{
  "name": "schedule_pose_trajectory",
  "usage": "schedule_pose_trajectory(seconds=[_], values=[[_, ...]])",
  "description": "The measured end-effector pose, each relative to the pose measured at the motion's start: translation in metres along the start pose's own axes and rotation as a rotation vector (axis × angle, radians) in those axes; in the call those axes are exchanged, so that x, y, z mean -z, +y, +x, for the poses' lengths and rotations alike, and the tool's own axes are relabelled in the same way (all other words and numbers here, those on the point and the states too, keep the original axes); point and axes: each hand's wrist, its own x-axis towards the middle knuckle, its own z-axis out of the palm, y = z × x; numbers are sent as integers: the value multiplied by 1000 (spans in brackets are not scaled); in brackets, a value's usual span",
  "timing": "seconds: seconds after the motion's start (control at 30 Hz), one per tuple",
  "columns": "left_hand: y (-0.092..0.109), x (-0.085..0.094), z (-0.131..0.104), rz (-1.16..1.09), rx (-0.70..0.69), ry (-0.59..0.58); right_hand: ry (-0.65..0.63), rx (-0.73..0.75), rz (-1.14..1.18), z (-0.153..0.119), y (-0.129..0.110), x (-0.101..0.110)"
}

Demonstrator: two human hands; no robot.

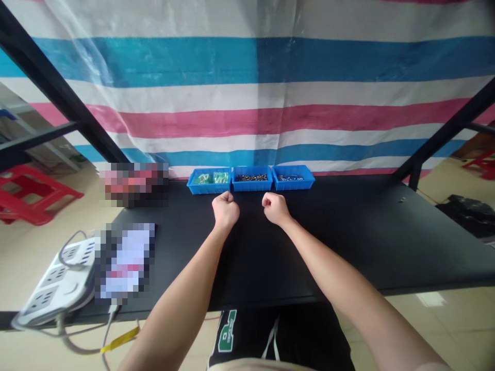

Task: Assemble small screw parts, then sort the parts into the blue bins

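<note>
My left hand (pixel 226 210) is closed in a fist over the black table (pixel 255 257), just in front of the left blue bin (pixel 197 189). That bin contains small clear bags with green and white pieces (pixel 221 178). My right hand (pixel 275 208), likewise a fist, is in front of the gap between the middle blue bin (pixel 251 186) and the right blue bin (pixel 296 184). Small dark brassy parts (pixel 251 178) fill the middle bin; thin silvery metal pieces (pixel 290 178) lie in the right one. Neither fist shows anything held, and a space separates them.
A white power strip (pixel 58 286) with cables sits at the table's left edge, beside a pixelated phone-like object (pixel 127 260). Behind it is a pixelated reddish item (pixel 133 184). A striped sheet (pixel 247 98) hangs at the back between black frame posts (pixel 65 87). Tiny pieces (pixel 402 200) lie far right.
</note>
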Motion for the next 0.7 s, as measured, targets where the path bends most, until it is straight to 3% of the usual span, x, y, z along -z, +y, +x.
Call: schedule_pose_trajectory(seconds=[0.1, 0.23, 0.3, 0.43, 0.6, 0.7], values=[[3, 5, -2, -2, -56, -59, -84, 40, 89, 1, -3, 2], [12, 9, -3, 45, -132, -293, -164, 19, 129, 3, -10, 6], [16, 8, -3, 104, -159, -356, -177, -31, 120, 4, -12, 6], [18, 5, -3, 226, -144, -307, -185, -102, 107, 6, -11, 6], [18, 7, -1, 281, 74, -145, -139, -265, 104, 6, -12, 9], [17, 5, -1, 269, 109, -142, -105, -332, 69, 7, -11, 11]])
